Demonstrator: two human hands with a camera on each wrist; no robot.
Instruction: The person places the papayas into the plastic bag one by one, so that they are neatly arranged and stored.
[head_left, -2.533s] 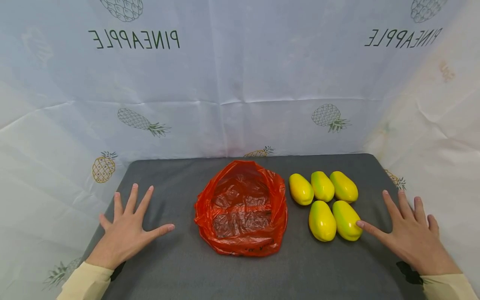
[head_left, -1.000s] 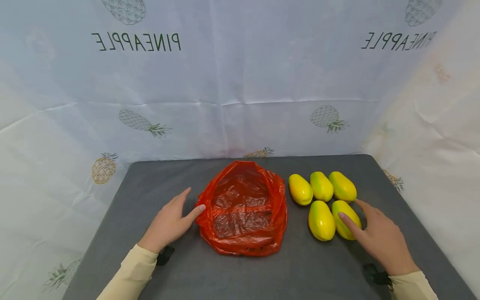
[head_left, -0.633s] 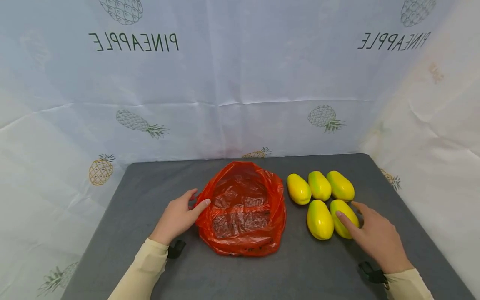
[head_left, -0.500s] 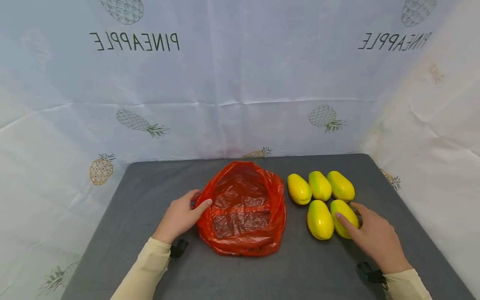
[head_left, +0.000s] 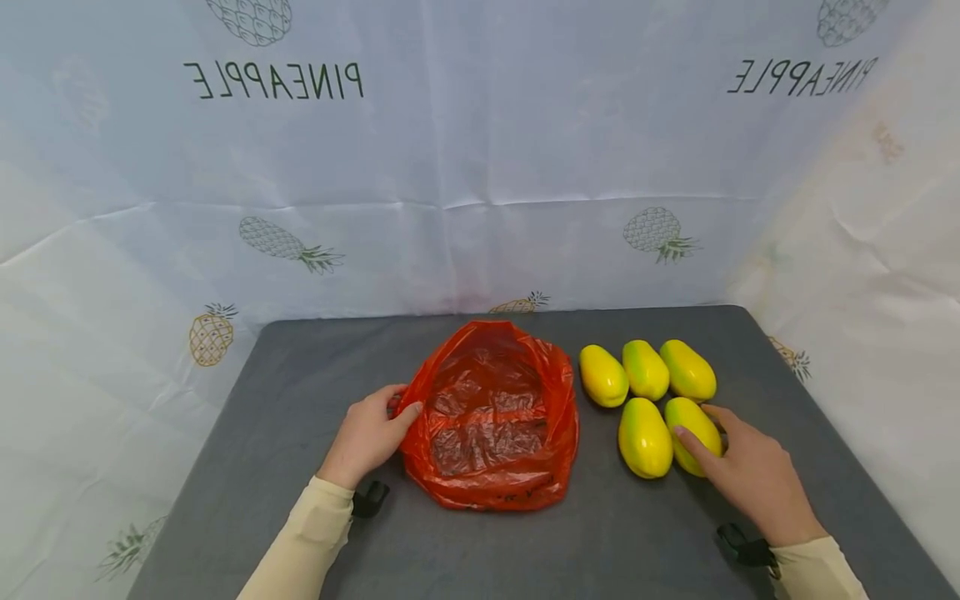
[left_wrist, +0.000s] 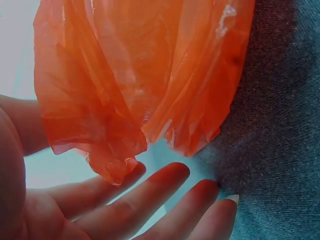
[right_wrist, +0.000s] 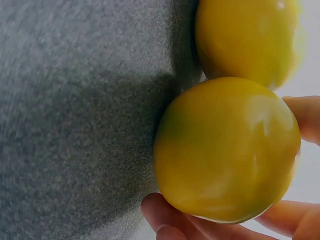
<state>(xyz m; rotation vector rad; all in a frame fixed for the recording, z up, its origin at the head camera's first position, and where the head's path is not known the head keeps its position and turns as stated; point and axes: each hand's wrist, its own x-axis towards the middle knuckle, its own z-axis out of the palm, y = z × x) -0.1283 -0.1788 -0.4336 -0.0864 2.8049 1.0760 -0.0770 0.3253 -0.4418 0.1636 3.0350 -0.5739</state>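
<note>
A red plastic bag (head_left: 487, 492) stands on the grey table with its mouth open and its inside showing. My left hand (head_left: 369, 433) is at the bag's left rim, thumb over the edge and fingers outside. In the left wrist view the bag's crumpled edge hangs between the thumb and loosely extended fingers (left_wrist: 150, 195). Several yellow-green papayas lie right of the bag. My right hand (head_left: 757, 471) holds the nearest right papaya (right_wrist: 225, 155), thumb on one side and fingers curled along the other. Another papaya (head_left: 645, 439) lies just left of it.
Three more papayas lie in a row behind, the left one (head_left: 603, 377) closest to the bag. A white cloth with pineapple prints (head_left: 465, 150) rises behind and beside the grey table (head_left: 480, 558). A black strap (head_left: 742, 546) is on the right wrist.
Both hands have come inward from the table's sides, the left to the bag's rim, the right around the nearest right papaya. Lately the left has slid slightly further right along with the rim.
</note>
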